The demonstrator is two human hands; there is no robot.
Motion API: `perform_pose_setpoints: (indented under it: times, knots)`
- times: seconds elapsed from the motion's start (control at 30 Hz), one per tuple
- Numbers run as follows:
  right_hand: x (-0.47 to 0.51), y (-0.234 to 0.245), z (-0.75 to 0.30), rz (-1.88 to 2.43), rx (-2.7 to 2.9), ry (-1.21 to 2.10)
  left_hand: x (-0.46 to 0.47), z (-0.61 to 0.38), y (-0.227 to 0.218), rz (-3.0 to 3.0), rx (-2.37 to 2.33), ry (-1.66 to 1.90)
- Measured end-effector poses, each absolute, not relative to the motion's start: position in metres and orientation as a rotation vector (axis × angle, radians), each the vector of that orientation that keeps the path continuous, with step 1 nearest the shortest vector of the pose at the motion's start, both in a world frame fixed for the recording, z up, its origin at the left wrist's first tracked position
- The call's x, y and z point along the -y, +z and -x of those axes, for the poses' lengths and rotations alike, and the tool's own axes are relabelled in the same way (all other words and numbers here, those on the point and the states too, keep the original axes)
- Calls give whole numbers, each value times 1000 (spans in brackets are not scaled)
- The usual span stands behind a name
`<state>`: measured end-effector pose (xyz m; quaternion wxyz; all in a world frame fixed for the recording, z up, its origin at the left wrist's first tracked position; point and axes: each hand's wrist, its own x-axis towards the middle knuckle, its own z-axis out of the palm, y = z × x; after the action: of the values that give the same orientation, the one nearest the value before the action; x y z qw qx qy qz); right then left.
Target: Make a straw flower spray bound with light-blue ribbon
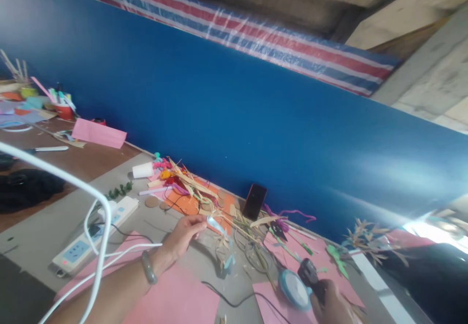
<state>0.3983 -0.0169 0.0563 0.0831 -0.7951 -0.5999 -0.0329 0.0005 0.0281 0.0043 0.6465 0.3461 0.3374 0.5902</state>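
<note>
My left hand (187, 236) reaches in over the table with thumb and fingers pinched on a pale blue ribbon (218, 225). The ribbon hangs down to the right, around pale dried plant bits (222, 252). At the lower right, my right hand (333, 300) is closed around a black hand tool (309, 271), blurred, so its exact kind is unclear. Just left of that tool is a round blue-rimmed white object (294, 289). Pink paper (175, 294) lies beneath my left forearm.
A white power strip (98, 233) and a white cable (104, 246) are at left. A phone (255, 202) leans on the blue partition (234, 119). Dried stalks (195, 182), orange paper (183, 202), a white cup (142, 170) and a black cord (234, 305) lie about.
</note>
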Motion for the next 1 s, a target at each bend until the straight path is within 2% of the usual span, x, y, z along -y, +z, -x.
perform_pose_setpoints:
  times: [0.07,0.23,0.4,0.47,0.6,0.77,0.87,1.0]
  knots:
    - [23,74,-374,2239,1675,-45,-26,-1,10,-765,-780,1333]
    - [41,96,-290,1642,1635,398,-20,-3,20,-739,-811,1309]
    - [43,90,-229,1525,1632,812,-19,-2,22,-791,-798,1340]
    - [35,89,-221,1515,1667,879,-19,-1,22,-788,-802,1340]
    - [11,91,-234,1606,1728,699,-22,0,18,-758,-783,1354]
    - [-18,100,-287,1989,1922,274,-27,-1,9,-714,-760,1351]
    - [-27,110,-321,2275,1720,-16,-29,-1,5,-692,-750,1355]
    - [-17,120,-336,1858,1432,314,-29,1,4,-717,-746,1346]
